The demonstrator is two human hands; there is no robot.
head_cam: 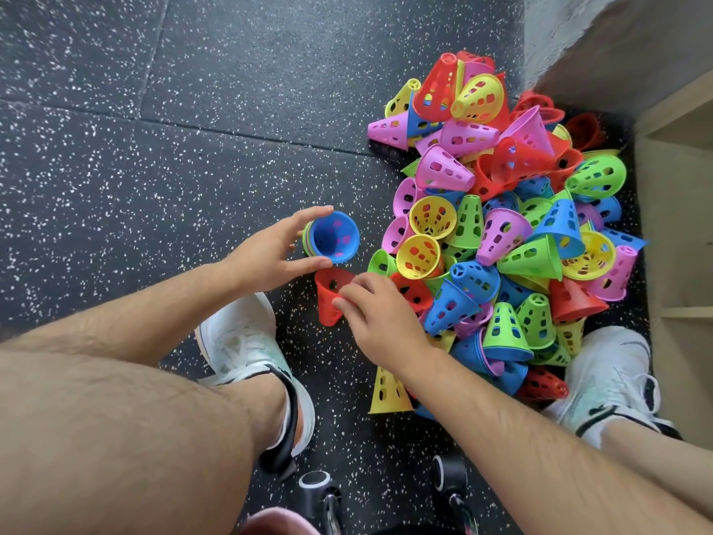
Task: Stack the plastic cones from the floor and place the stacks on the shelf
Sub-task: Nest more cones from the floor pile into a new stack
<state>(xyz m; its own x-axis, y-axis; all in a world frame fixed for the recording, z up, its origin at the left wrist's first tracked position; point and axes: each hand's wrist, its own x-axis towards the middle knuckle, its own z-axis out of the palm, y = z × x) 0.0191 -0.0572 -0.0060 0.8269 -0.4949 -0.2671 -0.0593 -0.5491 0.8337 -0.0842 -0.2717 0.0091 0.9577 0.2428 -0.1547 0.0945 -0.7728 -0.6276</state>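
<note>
Speckled floor (154,167): cone stack (335,238), red cone (328,301)

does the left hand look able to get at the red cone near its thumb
Probably yes: the red cone lies beside the left hand, nothing between, but that hand holds the blue-topped stack and the right hand pinches the cone.

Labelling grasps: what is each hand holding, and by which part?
The left hand holds the cone stack, blue innermost, across its wide rim. The right hand pinches the red cone at the wall near its open end.
</note>
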